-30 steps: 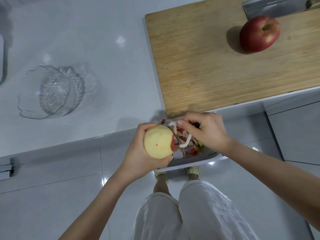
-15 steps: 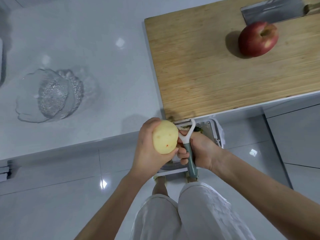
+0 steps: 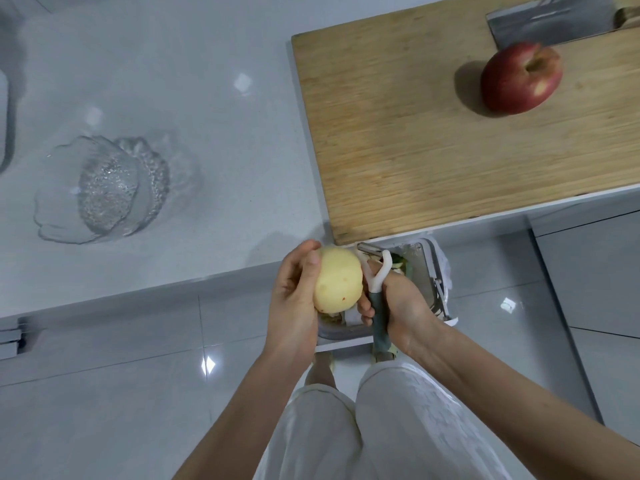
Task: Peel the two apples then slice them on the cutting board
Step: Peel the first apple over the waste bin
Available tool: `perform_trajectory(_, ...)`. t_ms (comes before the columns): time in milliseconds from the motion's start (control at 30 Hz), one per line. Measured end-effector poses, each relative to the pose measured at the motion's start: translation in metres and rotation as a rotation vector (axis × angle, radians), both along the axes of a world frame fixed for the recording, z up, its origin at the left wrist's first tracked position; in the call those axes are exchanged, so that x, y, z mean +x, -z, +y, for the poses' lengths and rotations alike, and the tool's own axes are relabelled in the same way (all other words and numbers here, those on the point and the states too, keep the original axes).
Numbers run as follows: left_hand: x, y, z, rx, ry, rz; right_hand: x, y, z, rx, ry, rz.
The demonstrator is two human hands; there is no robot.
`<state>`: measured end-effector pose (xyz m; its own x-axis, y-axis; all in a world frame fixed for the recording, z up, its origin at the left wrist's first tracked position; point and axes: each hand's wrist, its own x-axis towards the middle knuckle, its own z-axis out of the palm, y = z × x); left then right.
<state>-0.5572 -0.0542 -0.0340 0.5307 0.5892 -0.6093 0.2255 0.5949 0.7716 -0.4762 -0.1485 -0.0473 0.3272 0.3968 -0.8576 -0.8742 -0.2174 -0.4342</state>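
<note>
White tabletop [image 3: 214, 140], glossy, seen from above; grey floor tiles [image 3: 104, 393] lie below its near edge.

- Peeled apple [image 3: 337, 280]: pale yellow with a few red specks of skin. Held in the air just off the tabletop's near edge, below the cutting board's near left corner and above a waste bin.
- Left hand [image 3: 294, 306]: fingers curled round the peeled apple from its left side, thumb on top.
- Right hand [image 3: 405, 306]: fingers clenched round the teal handle of a peeler [image 3: 376, 299], whose white head and metal blade sit against the apple's right side.
- Waste bin [image 3: 434, 271]: white-rimmed, on the floor under both hands. Scraps inside, mostly hidden.
- Cutting board [image 3: 398, 133]: wooden, on the tabletop's right part, reaching its near edge.
- Red apple [image 3: 519, 77]: unpeeled, stem hollow up, near the board's far right corner.
- Cleaver [image 3: 547, 20]: blade flat at the board's far edge, just beyond the red apple. Contact between them cannot be told.
- Glass bowl [image 3: 104, 188]: clear, scalloped, on the tabletop's left part, well apart from the board.
- White trousers [image 3: 398, 427]: at the bottom.
</note>
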Motion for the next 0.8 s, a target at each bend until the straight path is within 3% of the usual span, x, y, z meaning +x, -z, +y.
perform_trajectory(67, 0.000, 0.003, 0.004, -0.091, 0.050, 0.045, -0.001, -0.007, 0.000, -0.027, -0.012, -0.061)
perform_trajectory(267, -0.005, -0.002, 0.021, -0.226, 0.528, 0.244, -0.004, -0.009, -0.007, -0.137, -0.004, -0.102)
perform_trajectory(367, -0.005, -0.006, 0.029, -0.426, 0.527, 0.244, -0.004, -0.006, -0.009, -0.167, -0.044, -0.172)
perform_trajectory(500, -0.002, -0.001, 0.025, -0.520, 0.321, 0.214, -0.001, 0.001, -0.014, -0.171, -0.203, -0.319)
perform_trajectory(633, -0.008, -0.001, 0.024, -0.495, 0.266, 0.212, 0.011, 0.007, -0.019, -0.390, -0.573, -0.589)
perform_trajectory(800, -0.015, 0.002, 0.034, -0.433, 0.251, 0.215, 0.030, 0.031, -0.023, -0.868, -1.442, -1.196)
